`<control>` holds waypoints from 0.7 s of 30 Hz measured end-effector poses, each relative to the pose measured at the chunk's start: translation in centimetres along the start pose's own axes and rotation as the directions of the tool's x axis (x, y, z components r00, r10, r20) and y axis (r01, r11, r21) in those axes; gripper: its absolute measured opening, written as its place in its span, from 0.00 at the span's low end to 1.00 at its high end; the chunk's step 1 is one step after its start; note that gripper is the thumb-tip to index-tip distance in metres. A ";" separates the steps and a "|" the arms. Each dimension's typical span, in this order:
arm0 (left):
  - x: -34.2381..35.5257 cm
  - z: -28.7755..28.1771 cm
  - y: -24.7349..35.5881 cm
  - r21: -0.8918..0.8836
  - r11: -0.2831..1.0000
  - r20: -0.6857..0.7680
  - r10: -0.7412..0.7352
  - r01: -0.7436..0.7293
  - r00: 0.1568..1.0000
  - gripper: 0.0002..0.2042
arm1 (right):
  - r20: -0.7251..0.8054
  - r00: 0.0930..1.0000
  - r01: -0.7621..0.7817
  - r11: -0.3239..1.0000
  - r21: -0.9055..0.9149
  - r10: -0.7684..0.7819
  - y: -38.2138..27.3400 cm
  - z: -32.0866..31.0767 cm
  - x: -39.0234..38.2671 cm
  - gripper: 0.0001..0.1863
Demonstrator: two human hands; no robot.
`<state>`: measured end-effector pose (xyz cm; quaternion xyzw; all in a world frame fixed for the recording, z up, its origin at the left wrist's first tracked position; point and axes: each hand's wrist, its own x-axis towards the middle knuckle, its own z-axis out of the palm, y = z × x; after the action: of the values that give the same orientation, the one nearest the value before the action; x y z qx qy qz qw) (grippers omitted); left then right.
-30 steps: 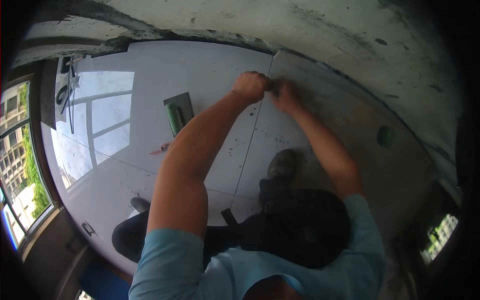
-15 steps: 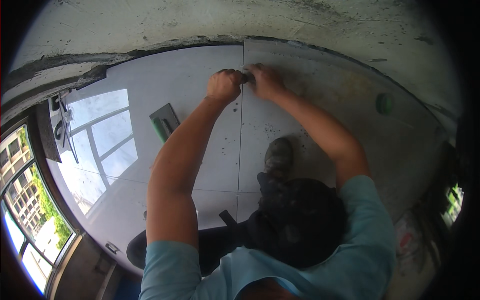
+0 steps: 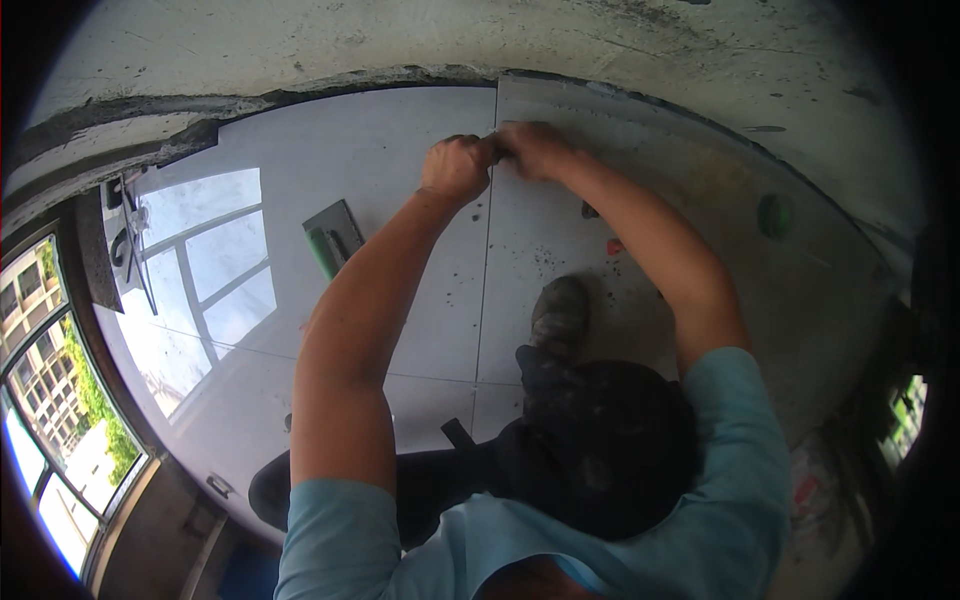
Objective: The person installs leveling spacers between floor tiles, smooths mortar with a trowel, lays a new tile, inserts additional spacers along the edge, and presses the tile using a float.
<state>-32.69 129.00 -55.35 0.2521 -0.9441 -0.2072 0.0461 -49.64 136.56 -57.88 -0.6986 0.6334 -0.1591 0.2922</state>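
Nearby, trowel [image 3: 323, 252] beside left forearm [image 3: 385, 265]; left hand [image 3: 458, 167] closed, right hand [image 3: 535, 150] blurred, grip unclear

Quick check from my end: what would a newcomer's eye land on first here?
Probably the bright white window reflection on the glossy pale floor tiles, at left. Next, the bare left hand and bare right hand, close together by the thin dark straight seam near the top; what lies between them is too blurred to tell. Then the flat grey trowel with a green handle, lower left of the hands.
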 end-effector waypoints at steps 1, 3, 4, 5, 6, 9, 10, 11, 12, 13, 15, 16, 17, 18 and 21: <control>0.1 0.2 0.1 -0.010 1.000 -0.003 0.009 -0.009 1.000 0.03 | 0.002 1.000 0.004 1.000 -0.005 -0.004 0.1 0.0 -0.2 0.13; -0.1 0.0 0.6 0.004 1.000 0.020 -0.019 0.019 1.000 0.03 | 0.037 0.986 -0.155 0.978 -0.140 0.161 -1.0 0.1 -0.5 0.14; 0.1 -0.2 0.9 0.012 0.999 0.043 -0.036 0.036 0.998 0.03 | 0.038 0.988 -0.145 0.979 -0.143 0.152 -1.8 0.4 -1.1 0.14; -0.1 0.1 0.5 0.009 0.999 0.020 -0.041 0.041 0.999 0.03 | 0.034 0.966 -0.250 0.963 -0.102 0.254 -2.9 0.9 -1.6 0.15; -0.1 0.0 0.4 0.012 0.999 0.016 -0.049 0.049 0.999 0.03 | 0.041 0.932 -0.358 0.932 -0.059 0.361 -3.9 1.0 -2.0 0.16; -0.4 -0.1 0.1 -0.041 0.997 -0.028 -0.074 0.073 0.997 0.04 | -0.006 0.957 -0.289 0.955 -0.061 0.290 -2.9 -0.1 -1.6 0.14; -0.6 -0.1 0.0 -0.017 0.996 -0.001 -0.082 0.082 0.997 0.04 | -0.133 0.975 -0.170 0.982 0.081 0.179 -2.3 -0.3 -1.2 0.14; -0.9 -0.4 -0.6 0.019 0.995 0.022 -0.099 0.099 0.995 0.04 | -0.026 0.991 -0.131 0.989 0.064 0.133 -1.8 -0.3 -0.3 0.14; -0.8 -0.5 -0.6 -0.002 0.996 0.026 -0.089 0.090 0.996 0.04 | 0.084 0.994 -0.074 0.996 0.056 0.069 -1.4 -0.1 0.8 0.14; -0.8 -0.5 -0.1 -0.010 0.995 0.035 -0.100 0.101 0.994 0.04 | 0.181 0.983 -0.041 0.999 0.020 0.037 -0.4 -0.5 1.4 0.12; 0.0 -0.9 1.0 0.068 0.993 0.134 -0.109 0.100 0.985 0.05 | 0.083 0.996 -0.012 0.999 -0.045 0.016 0.0 -1.3 1.3 0.10; 0.0 -0.4 0.8 0.056 0.990 0.123 -0.132 0.126 0.984 0.05 | 0.027 0.998 0.059 0.998 -0.035 -0.058 -0.3 -1.1 1.4 0.10; 0.5 0.0 1.5 -0.002 0.991 0.108 -0.133 0.135 0.985 0.05 | -0.050 0.998 0.033 0.997 -0.069 -0.037 0.7 -0.2 0.5 0.09; 0.4 0.2 1.4 0.013 0.987 0.095 -0.158 0.158 0.983 0.05 | -0.180 0.980 0.064 0.993 -0.096 -0.081 1.3 1.6 0.2 0.08; -0.1 -0.1 1.6 0.010 0.979 0.116 -0.204 0.205 0.972 0.05 | -0.242 0.969 -0.061 0.996 -0.061 0.045 -0.1 4.3 -0.5 0.08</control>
<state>-33.34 130.24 -54.59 0.3354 -0.9140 -0.2264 -0.0306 -47.12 137.96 -61.08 -0.6666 0.6876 -0.2132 0.1935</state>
